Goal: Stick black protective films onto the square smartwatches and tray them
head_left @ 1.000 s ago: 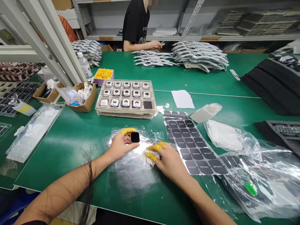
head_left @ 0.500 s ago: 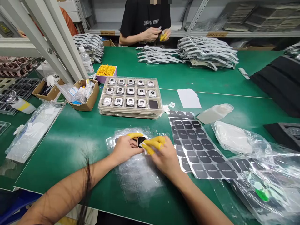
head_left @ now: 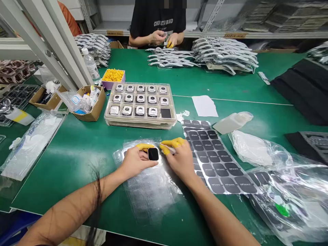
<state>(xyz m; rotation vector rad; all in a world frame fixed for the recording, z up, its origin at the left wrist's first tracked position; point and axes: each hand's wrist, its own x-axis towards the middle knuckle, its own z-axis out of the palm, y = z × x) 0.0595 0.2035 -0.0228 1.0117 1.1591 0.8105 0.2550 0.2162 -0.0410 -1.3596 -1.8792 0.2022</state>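
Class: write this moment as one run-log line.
left hand: holds black-faced square device | right hand: close beside device | beneath: clear plastic sheets | surface: green table

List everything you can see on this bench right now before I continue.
watch body: one, black face, above the clear sheets
clear sheets: stack, transparent, front centre
tray: stack, clear, behind the clear sheets, holding silver units
sticker sheet: one, black, right of the clear sheets
bottle: one, white, lying beyond the sticker sheet
finger cots: boxful, yellow, behind the tray
co-worker: one, black shirt, far side
table: one, green
left hand: yellow-tipped, grips the watch body
right hand: yellow-tipped, beside the watch body
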